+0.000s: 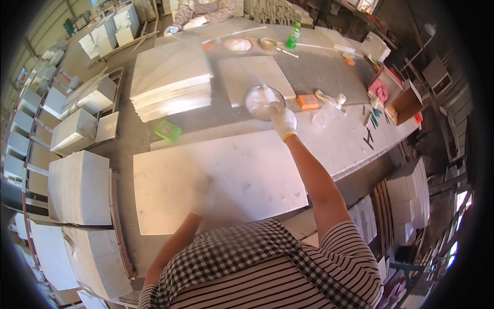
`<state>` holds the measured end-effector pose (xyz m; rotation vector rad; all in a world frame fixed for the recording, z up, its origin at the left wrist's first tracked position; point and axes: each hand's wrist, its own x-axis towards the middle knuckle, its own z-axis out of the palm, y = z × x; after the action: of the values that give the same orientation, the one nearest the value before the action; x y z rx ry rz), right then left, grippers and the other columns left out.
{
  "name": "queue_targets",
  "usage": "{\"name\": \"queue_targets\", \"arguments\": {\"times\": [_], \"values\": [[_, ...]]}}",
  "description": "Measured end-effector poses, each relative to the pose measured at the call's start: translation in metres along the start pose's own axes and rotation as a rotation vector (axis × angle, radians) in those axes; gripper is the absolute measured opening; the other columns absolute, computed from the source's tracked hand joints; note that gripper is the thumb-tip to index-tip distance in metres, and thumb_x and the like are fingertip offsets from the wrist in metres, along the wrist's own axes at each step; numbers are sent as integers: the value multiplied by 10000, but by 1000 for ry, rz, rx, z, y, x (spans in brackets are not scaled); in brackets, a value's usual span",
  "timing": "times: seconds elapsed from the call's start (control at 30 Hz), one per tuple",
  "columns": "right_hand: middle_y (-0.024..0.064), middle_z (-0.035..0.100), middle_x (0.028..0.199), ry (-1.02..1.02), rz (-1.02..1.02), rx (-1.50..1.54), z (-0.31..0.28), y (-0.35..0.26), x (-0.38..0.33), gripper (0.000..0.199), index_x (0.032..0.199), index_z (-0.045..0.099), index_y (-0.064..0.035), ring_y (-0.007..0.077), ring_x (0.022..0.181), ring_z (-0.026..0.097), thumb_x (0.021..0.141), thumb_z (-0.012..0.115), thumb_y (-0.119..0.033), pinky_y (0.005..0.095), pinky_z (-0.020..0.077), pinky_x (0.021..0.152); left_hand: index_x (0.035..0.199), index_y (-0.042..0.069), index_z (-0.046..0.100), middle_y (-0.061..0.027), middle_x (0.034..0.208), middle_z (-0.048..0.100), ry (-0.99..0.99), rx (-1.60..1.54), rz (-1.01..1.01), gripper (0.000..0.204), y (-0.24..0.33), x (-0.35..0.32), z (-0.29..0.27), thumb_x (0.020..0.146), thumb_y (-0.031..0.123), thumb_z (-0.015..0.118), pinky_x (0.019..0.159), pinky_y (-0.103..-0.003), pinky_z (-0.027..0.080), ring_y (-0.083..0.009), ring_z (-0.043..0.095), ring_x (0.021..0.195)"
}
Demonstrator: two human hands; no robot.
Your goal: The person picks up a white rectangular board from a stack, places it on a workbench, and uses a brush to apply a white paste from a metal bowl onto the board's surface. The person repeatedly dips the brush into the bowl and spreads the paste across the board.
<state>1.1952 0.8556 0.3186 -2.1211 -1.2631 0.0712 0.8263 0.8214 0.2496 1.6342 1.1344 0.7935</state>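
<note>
The white-gloved right hand curls round a slim white tool over a round grey-rimmed bowl; likely light, stiff, best gripped at its near end; the blurred left hand's hold, I cannot tell

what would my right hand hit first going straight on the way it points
Probably the round bowl of white material: your gloved right hand points toward it, though depth is unclear.

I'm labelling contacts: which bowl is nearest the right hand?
The front bowl, at the gloved right hand; the reddish bowl and small brownish bowl stand farther back.
</note>
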Motion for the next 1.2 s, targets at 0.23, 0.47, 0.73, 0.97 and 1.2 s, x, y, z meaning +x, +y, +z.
{"name": "queue_targets", "arguments": {"times": [0.23,0.47,0.73,0.97,1.2], "values": [[212,657,1154,-59,148,-335,12,-17,66,599,1256,585,-106,376,1034,654,837,569,-533,509,514,859,723,46,562,29,629,510,-85,-94,-51,268,27,-13,-8,964,158,593,541,-252,402,-65,468,569],[182,630,1265,-60,214,-441,32,-8,91,504,1228,617,-84,352,1129,626,958,393,-445,481,504,917,777,42,589,33,644,517,-55,-65,-6,236,20,-9,-2,968,180,594,560,-255,409,-59,491,609],[193,657,1206,-74,179,-354,24,1,95,479,1177,635,-73,362,1099,638,979,362,-413,479,493,923,758,66,596,22,615,549,-10,-121,-97,265,2,-13,8,982,207,594,535,-247,425,-67,513,566],[190,673,994,34,-360,-455,-41,-3,21,517,1430,428,-157,373,848,670,943,531,-297,456,538,741,730,73,598,33,593,541,-4,-58,40,274,-35,-4,8,981,182,597,503,-248,419,-61,500,522],[97,591,962,-208,-190,-38,-87,27,-127,289,1156,565,-68,261,815,621,881,559,-160,328,504,733,834,52,602,17,642,536,-43,-42,1,195,3,-4,0,967,193,578,565,-263,417,-80,504,583]]}}
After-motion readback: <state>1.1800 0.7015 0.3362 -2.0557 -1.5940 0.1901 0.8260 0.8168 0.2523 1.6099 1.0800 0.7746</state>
